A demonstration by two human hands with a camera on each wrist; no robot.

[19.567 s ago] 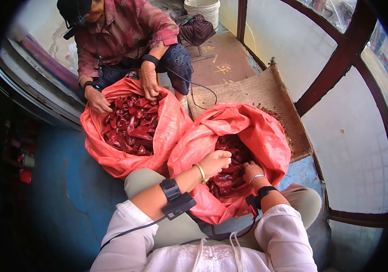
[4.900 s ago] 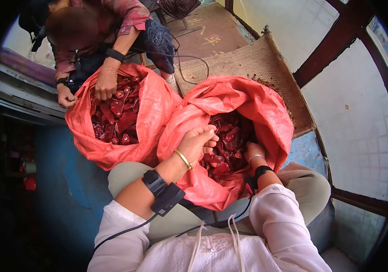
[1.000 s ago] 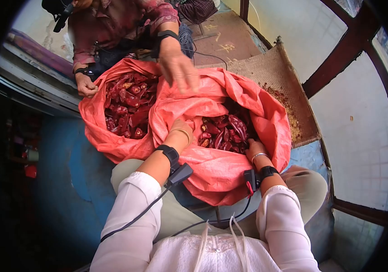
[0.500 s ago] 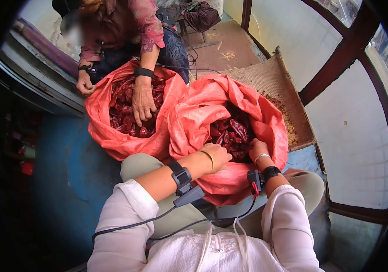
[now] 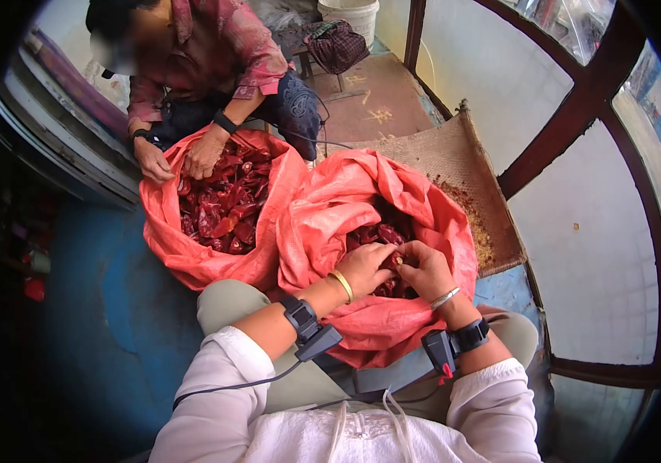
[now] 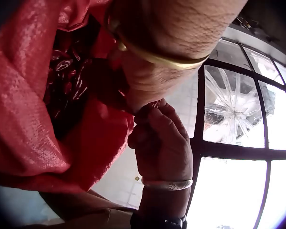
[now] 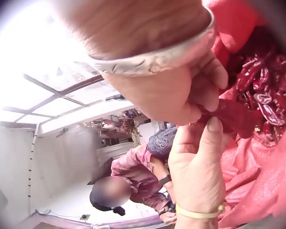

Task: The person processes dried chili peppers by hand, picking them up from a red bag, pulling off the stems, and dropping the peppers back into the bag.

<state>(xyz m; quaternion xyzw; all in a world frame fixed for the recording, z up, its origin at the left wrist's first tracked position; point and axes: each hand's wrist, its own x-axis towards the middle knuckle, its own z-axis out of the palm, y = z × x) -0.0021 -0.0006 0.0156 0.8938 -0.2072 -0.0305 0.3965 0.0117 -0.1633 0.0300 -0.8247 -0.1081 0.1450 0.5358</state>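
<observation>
Over the opening of the right red bag [image 5: 322, 224], both hands meet at a dark red dried pepper [image 5: 395, 260]. My left hand [image 5: 366, 270] pinches it from the left, thumb and fingertips together. From the right, my right hand [image 5: 427, 274] pinches its end with thumb and forefinger. The right wrist view shows the pepper [image 7: 236, 117] stretching from the touching fingertips towards the bag's glossy peppers [image 7: 267, 102]. In the left wrist view my left hand [image 6: 152, 81] partly covers the pepper, with my right hand [image 6: 164, 150] below.
A second red bag [image 5: 164, 231] of peppers stands at left, with another person's hands [image 5: 205, 154] at its far rim. Behind the right bag lies a woven mat [image 5: 454, 150] with scattered bits. Framed window panels [image 5: 593, 224] stand at right.
My left hand has left the bag's inner left side and come to the front opening. My right hand has moved up and left to meet it. The other person's reaching hand has drawn back to their bag.
</observation>
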